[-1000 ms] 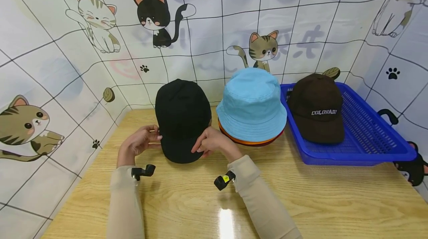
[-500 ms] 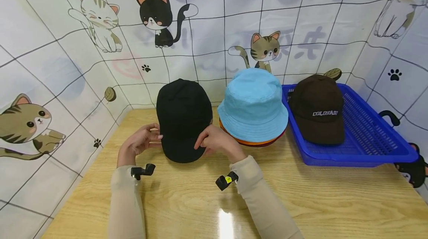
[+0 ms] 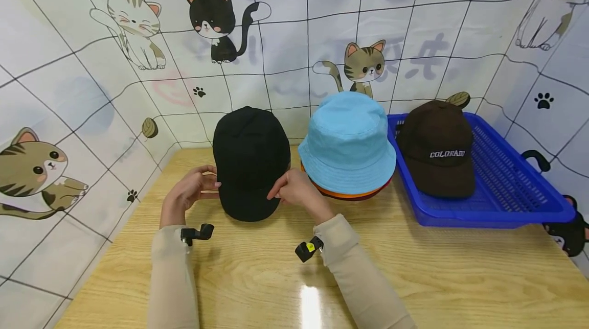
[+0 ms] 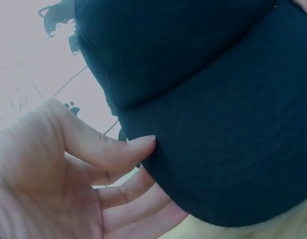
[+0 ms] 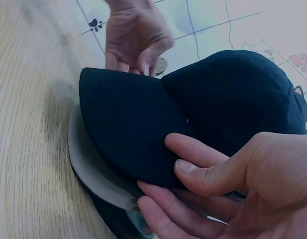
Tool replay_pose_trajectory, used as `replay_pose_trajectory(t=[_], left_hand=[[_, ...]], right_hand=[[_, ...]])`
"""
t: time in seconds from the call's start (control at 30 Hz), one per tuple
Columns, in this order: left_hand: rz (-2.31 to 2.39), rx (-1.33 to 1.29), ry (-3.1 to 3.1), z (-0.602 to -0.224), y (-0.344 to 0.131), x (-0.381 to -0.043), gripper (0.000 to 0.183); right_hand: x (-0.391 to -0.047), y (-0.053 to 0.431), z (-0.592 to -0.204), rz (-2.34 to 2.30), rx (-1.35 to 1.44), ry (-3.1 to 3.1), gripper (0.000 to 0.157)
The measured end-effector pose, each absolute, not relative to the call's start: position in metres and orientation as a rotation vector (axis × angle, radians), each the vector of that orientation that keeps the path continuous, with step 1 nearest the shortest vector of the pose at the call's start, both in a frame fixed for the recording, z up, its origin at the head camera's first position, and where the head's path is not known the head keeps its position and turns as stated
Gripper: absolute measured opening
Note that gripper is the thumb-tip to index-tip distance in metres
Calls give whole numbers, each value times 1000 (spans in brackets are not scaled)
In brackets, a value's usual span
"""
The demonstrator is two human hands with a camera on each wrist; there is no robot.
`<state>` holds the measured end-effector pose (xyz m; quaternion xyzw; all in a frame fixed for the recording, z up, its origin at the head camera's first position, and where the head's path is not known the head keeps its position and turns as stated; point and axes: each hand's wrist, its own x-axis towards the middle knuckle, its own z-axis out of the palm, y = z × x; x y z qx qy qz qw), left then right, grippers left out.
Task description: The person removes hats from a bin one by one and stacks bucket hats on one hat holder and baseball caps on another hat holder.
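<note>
In the head view a black baseball cap (image 3: pixel 252 155) sits at the back left of the table, brim toward me. My left hand (image 3: pixel 190 188) holds the brim's left edge, thumb on top and fingers underneath, as the left wrist view shows. On the other side my right hand (image 3: pixel 299 191) pinches the brim between thumb and fingers. The right wrist view shows a beige brim (image 5: pixel 88 167) and a darker brim (image 5: pixel 111 214) below the black one, so caps are stacked here. The crown's back is hidden.
Right of the caps stands a light blue bucket hat (image 3: pixel 347 140) on top of orange and dark red brims. A blue plastic basket (image 3: pixel 497 217) at the right holds a brown cap (image 3: pixel 434 135) lettered COLORADO. A cat-printed cloth (image 3: pixel 285 38) lines the wall behind the wooden table (image 3: pixel 257 278).
The right hand's fingers have shifted slightly back along the brim's edge. The cap and the left hand stay about where they were.
</note>
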<state>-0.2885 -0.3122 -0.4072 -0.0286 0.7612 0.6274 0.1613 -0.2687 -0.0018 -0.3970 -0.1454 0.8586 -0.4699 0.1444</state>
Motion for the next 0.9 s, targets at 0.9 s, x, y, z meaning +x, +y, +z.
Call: replay_pose_trajectory(t=[0.9], left_hand=[[1095, -61, 2956, -314, -272, -242, 34]], right_hand=[[-256, 8, -364, -1203, -516, 2438, 26]])
